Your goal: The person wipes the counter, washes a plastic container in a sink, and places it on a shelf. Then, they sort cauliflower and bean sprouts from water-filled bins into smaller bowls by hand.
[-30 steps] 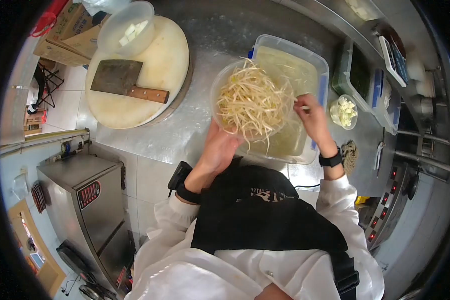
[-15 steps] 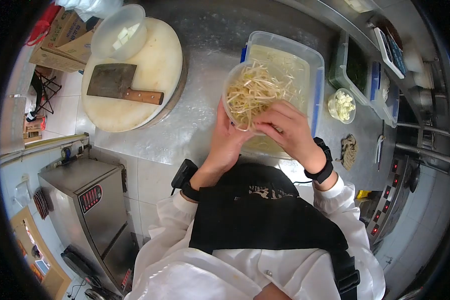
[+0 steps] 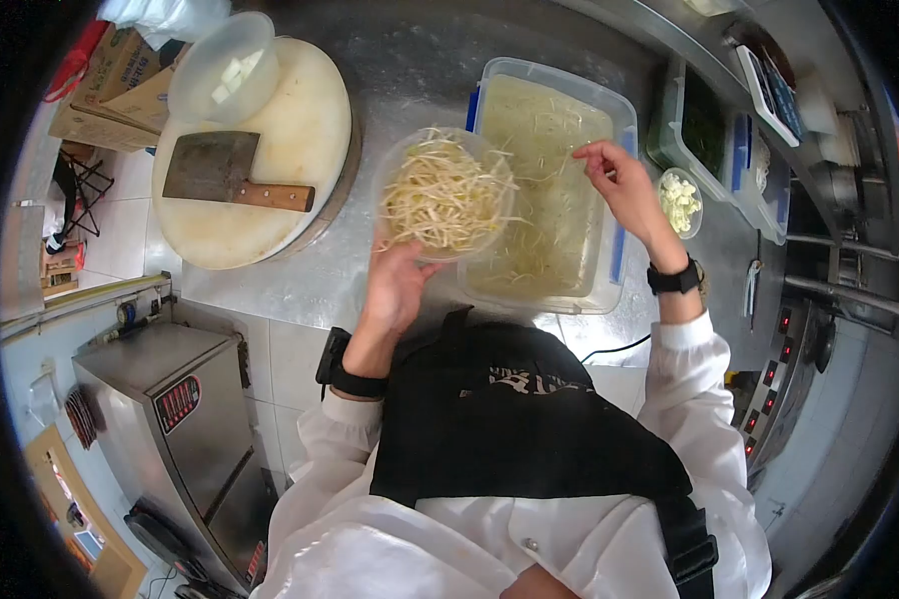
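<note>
My left hand (image 3: 400,285) grips a clear round plastic bowl (image 3: 383,170) by its near side, with the thumb at the rim. Bean sprouts (image 3: 448,195) are heaped in it, some hanging over the right edge. The bowl is just left of a rectangular plastic tub (image 3: 624,130) and overlaps its left side in view. Cloudy water with a few loose sprouts fills the tub. Over the tub's right side, my right hand (image 3: 624,190) is open, fingers slightly bent and apart, with nothing visible in it.
To the left, a cleaver (image 3: 210,168) lies on a round cutting board (image 3: 220,238), beside a plastic bowl (image 3: 195,95) with white pieces. A small tub of chopped white pieces (image 3: 679,203) and larger lidded tubs (image 3: 694,160) stand right on the steel counter (image 3: 400,60).
My left hand has carried the bowl of sprouts left, off the middle of the tub. My right hand has come away from the sprouts and moved up and right, fingers opening.
</note>
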A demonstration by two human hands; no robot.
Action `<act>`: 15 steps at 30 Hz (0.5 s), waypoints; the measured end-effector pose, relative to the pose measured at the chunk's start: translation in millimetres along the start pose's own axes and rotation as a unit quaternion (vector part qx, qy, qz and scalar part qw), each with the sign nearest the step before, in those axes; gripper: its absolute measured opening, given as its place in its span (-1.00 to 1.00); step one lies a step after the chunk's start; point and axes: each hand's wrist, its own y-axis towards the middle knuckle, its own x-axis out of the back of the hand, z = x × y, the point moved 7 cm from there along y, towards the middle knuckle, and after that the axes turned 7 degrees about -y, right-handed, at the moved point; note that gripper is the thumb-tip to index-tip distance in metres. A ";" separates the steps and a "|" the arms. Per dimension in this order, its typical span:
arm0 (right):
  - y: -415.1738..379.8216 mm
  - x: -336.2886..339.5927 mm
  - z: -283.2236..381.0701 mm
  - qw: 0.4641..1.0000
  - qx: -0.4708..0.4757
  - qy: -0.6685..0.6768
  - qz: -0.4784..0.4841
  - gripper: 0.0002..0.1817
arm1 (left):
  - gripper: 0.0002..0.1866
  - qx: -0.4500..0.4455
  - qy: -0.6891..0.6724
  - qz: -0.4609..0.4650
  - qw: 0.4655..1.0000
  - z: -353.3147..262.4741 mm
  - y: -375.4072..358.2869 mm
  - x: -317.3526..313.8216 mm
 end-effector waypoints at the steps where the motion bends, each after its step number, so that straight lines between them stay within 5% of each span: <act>1: 0.4 -8.5 -38.4 0.997 -0.030 -0.065 0.021 -0.63 | -0.50 -0.019 -0.002 -0.004 1.000 -5.2 -0.3 5.6; 6: -22.9 -71.4 -91.1 0.976 -0.094 -0.157 0.119 -0.43 | -0.47 -0.026 -0.019 -0.026 0.999 -14.4 -2.2 20.4; 9: -32.8 -116.4 -70.1 0.976 -0.046 -0.103 0.187 -0.31 | -0.45 -0.039 -0.043 -0.022 0.998 -19.5 -4.2 12.8; 15: -63.4 -175.7 -25.4 0.930 0.105 -0.074 0.344 -0.44 | -0.44 -0.019 -0.093 -0.009 0.995 -15.5 -3.6 11.9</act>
